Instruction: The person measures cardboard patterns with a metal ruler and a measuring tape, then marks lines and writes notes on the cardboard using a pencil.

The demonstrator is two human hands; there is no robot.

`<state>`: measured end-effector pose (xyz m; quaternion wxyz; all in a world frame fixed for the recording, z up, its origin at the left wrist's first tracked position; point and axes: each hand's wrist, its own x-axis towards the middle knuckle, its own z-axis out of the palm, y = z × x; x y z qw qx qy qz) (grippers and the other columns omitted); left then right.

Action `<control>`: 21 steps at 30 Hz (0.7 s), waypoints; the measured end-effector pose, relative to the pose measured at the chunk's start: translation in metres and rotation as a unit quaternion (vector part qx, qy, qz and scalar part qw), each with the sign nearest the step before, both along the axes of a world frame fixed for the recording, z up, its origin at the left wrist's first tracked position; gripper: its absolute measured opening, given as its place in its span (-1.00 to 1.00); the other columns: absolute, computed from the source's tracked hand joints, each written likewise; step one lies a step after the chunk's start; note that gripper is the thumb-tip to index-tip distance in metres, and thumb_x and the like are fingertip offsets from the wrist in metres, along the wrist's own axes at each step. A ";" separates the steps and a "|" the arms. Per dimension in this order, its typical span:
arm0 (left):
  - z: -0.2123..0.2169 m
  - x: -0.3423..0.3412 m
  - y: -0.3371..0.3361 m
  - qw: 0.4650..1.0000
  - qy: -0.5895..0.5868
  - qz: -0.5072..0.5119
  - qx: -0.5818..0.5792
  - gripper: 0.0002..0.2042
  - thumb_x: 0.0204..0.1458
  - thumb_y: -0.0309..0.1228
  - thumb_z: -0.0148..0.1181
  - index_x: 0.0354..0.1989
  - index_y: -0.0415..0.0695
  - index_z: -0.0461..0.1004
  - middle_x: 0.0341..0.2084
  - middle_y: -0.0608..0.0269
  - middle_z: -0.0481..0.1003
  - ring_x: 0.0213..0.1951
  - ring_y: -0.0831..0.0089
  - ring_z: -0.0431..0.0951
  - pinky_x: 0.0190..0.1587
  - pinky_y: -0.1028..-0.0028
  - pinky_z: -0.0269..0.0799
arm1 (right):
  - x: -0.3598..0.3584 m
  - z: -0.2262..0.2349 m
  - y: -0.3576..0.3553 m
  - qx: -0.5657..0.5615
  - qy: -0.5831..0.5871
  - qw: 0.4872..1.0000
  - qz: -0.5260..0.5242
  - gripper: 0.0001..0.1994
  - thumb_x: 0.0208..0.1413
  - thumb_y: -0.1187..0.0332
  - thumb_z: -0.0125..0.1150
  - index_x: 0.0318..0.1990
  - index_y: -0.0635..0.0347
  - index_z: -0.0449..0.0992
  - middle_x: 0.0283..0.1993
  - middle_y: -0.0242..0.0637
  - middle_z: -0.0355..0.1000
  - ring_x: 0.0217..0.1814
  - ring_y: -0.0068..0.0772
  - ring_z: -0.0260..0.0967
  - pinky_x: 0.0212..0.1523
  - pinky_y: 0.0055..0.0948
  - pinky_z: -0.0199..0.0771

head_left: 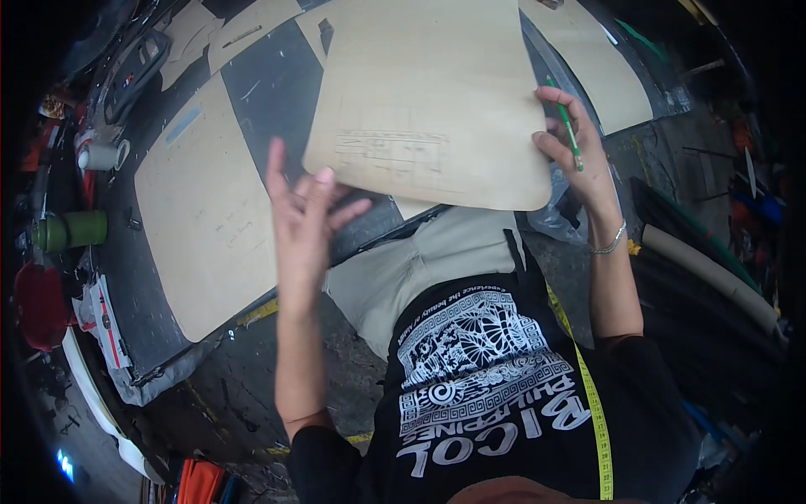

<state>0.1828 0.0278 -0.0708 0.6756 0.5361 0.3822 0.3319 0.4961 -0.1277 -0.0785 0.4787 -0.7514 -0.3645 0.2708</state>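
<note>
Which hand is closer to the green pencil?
The right hand. It grips the green pencil while pinching the tan board's right edge. The left hand is far across, at the board's lower left corner.

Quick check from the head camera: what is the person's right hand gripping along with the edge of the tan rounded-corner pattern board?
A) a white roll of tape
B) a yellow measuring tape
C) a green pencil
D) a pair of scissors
C: the right hand pinches a slim green pencil between its fingers at the right edge of the tan rounded-corner pattern board, while the yellow measuring tape hangs over the black shirt.
</note>
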 end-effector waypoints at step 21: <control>-0.009 0.045 0.078 0.858 0.303 -0.217 0.353 -0.54 0.02 -0.43 0.43 0.16 -0.20 0.63 -0.41 0.25 0.51 -0.38 0.47 0.52 -0.12 0.45 0.51 | -0.014 0.009 0.042 0.189 -0.105 0.970 0.108 -0.55 0.53 0.12 0.03 0.37 0.21 0.48 0.09 -0.18 0.66 0.02 -0.46 0.61 0.08 -0.49 0.57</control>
